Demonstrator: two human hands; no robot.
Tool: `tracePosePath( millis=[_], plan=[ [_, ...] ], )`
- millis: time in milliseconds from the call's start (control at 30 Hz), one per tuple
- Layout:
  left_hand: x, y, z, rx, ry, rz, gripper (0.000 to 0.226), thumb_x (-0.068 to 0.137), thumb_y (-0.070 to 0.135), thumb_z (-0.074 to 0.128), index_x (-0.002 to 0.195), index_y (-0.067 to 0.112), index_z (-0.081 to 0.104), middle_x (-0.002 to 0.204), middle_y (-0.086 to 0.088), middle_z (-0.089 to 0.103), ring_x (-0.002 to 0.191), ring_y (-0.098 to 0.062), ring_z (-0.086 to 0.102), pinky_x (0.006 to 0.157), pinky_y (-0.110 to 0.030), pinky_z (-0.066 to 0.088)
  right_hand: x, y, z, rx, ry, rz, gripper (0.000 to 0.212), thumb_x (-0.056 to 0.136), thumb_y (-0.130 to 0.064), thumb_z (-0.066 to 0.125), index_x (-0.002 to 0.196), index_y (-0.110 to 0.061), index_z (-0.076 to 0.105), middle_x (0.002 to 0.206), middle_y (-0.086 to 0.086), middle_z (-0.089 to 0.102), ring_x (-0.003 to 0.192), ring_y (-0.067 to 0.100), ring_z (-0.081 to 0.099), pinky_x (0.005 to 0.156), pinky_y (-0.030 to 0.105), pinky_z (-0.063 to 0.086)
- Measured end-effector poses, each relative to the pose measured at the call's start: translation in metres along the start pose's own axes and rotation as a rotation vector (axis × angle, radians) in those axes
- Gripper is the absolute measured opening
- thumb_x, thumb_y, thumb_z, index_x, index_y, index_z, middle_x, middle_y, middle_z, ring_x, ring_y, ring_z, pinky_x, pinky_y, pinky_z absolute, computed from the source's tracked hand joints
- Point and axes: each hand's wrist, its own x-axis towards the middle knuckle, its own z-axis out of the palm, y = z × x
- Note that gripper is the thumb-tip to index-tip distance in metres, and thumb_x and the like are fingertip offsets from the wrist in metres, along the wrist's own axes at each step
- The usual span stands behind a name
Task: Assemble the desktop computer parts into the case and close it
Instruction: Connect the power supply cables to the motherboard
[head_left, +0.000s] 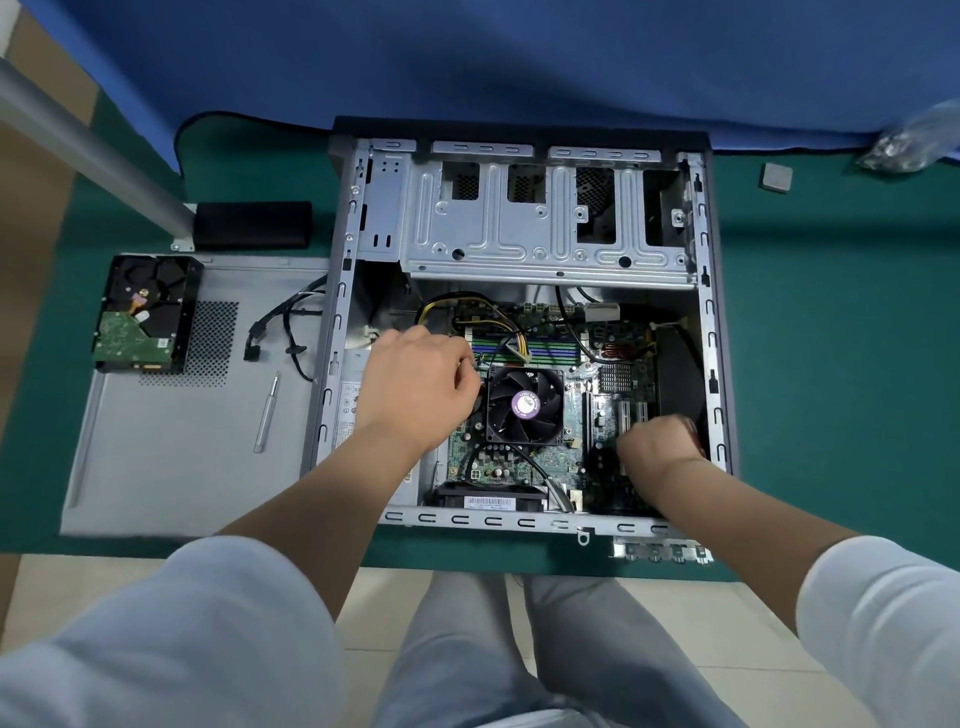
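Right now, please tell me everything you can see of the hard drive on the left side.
The hard drive lies flat on the grey metal side panel, outside the case, near the panel's far left corner. Its underside faces up: a black body with a green circuit board covering the near part. It sits slightly skewed to the panel's edges. No hand and no cable touches it; it partly covers the panel's perforated vent.

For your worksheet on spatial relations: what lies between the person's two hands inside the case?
In the head view, the black CPU fan on the motherboard.
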Motion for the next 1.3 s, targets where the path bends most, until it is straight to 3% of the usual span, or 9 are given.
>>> tracePosePath(
  millis=[167, 300, 400, 533, 867, 1167, 1300],
  plan=[
    [0.0001, -0.0003, 0.0000, -0.001, 0.008, -0.001, 0.022, 0.088, 0.026, 0.049, 0.078, 0.022, 0.068, 0.067, 0.008, 0.063, 0.074, -0.017, 0.053, 0.075, -0.033, 0.035, -0.0001, -0.0005, -0.0005, 0.003, 0.001, -0.007, 0.029, 0.096, -0.011, 0.045, 0.124, -0.009, 0.053, 0.114, 0.001, 0.064, 0.102, 0.020, 0.061, 0.083, 0.034, 0.045],
    [-0.0003, -0.0001, 0.0002, -0.003, 0.014, -0.002, 0.022, 0.088, 0.026, 0.048, 0.078, 0.022, 0.068, 0.067, 0.008, 0.063, 0.073, -0.017, 0.053, 0.076, -0.032, 0.034, 0.0005, -0.0006, 0.0003, -0.010, -0.021, 0.005, 0.031, 0.096, -0.010, 0.043, 0.125, -0.010, 0.053, 0.115, 0.000, 0.063, 0.100, 0.018, 0.061, 0.073, 0.031, 0.040],
    [-0.0007, -0.0002, -0.0001, 0.001, 0.013, 0.001, 0.023, 0.088, 0.026, 0.048, 0.078, 0.021, 0.068, 0.067, 0.008, 0.063, 0.073, -0.017, 0.053, 0.076, -0.032, 0.034, 0.0019, -0.0007, 0.0005, -0.022, -0.014, 0.005, 0.033, 0.096, -0.009, 0.043, 0.127, -0.009, 0.052, 0.117, 0.001, 0.063, 0.101, 0.018, 0.061, 0.075, 0.031, 0.043],
    [-0.0001, -0.0005, 0.0003, 0.003, 0.009, -0.005, 0.023, 0.088, 0.026, 0.047, 0.078, 0.022, 0.068, 0.067, 0.008, 0.063, 0.074, -0.016, 0.052, 0.076, -0.032, 0.033, -0.0002, -0.0007, 0.0002, -0.019, -0.001, 0.015, 0.034, 0.097, -0.012, 0.042, 0.131, -0.007, 0.049, 0.121, 0.003, 0.061, 0.106, 0.020, 0.060, 0.089, 0.034, 0.045],
    [0.0001, -0.0015, 0.0008, 0.008, 0.017, -0.003, 0.023, 0.088, 0.026, 0.046, 0.079, 0.022, 0.067, 0.068, 0.008, 0.063, 0.075, -0.016, 0.052, 0.076, -0.030, 0.031, -0.0007, -0.0015, 0.0000, -0.017, 0.017, 0.024, 0.030, 0.097, -0.013, 0.043, 0.125, -0.007, 0.053, 0.115, 0.003, 0.062, 0.102, 0.020, 0.061, 0.087, 0.034, 0.046],
    [-0.0004, -0.0016, 0.0023, 0.014, 0.031, 0.000, 0.024, 0.088, 0.026, 0.047, 0.079, 0.022, 0.068, 0.068, 0.007, 0.064, 0.074, -0.016, 0.052, 0.074, -0.029, 0.030, 0.0026, -0.0027, 0.0025, -0.024, 0.021, 0.042, 0.026, 0.095, -0.007, 0.044, 0.117, -0.009, 0.056, 0.099, 0.000, 0.061, 0.078, 0.019, 0.051, 0.067, 0.032, 0.038],
    [-0.0004, -0.0014, 0.0022, 0.002, 0.031, -0.006, 0.023, 0.088, 0.025, 0.048, 0.080, 0.021, 0.069, 0.070, 0.006, 0.065, 0.075, -0.017, 0.053, 0.076, -0.031, 0.033, 0.0047, -0.0029, 0.0029, -0.012, 0.009, 0.023, 0.026, 0.094, -0.006, 0.044, 0.116, -0.011, 0.057, 0.103, -0.001, 0.063, 0.090, 0.016, 0.060, 0.067, 0.030, 0.038]
  ],
)
